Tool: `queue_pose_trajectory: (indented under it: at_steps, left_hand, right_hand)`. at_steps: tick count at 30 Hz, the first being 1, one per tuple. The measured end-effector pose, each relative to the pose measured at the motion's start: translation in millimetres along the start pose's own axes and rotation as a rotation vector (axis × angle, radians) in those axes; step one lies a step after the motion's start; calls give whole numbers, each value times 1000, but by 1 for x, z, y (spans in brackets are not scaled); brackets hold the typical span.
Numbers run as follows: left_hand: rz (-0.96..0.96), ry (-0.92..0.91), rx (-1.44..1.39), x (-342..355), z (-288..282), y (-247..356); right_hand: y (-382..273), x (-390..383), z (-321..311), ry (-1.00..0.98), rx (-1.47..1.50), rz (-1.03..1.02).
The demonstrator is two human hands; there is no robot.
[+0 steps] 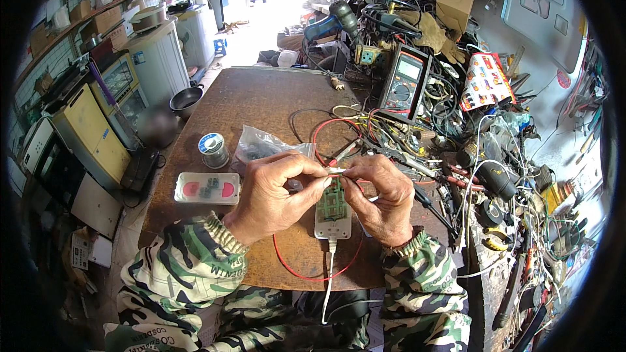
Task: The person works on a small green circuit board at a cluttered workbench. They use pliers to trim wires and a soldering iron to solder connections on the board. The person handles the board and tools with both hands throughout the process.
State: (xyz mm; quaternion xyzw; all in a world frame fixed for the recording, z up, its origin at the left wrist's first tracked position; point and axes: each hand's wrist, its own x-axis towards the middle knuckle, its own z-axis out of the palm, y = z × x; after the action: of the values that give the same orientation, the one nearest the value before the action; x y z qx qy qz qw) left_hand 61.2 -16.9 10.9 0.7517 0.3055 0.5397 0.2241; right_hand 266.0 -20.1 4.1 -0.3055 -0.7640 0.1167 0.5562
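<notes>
My left hand and my right hand meet over the middle of the table, both closed in a pinch. Between their fingertips is a small, thin whitish piece, too small to name. Just below lies an opened white power strip, its green circuit board exposed and a white cord running off the near edge. A red wire loops around it. Left of my left hand sits a shallow white plastic case half with pink patches and small green parts inside. A clear plastic bag lies partly behind that hand.
A solder wire spool stands on the brown wooden table. A multimeter leans at the back right, before tangled cables. Pliers and other tools crowd the right side. A black pan is beyond the left edge.
</notes>
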Motion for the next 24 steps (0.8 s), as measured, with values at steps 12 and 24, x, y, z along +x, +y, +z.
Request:
queue_pose_trajectory:
  at_steps: [12,24]
  left_hand:
    - [-48,-61,-73,-2,0,-1]
    - [44,-37,-15,1,1,1]
  right_hand:
    - [4,-3,1,0,152,154]
    - [5,-5,2,-23,217,167]
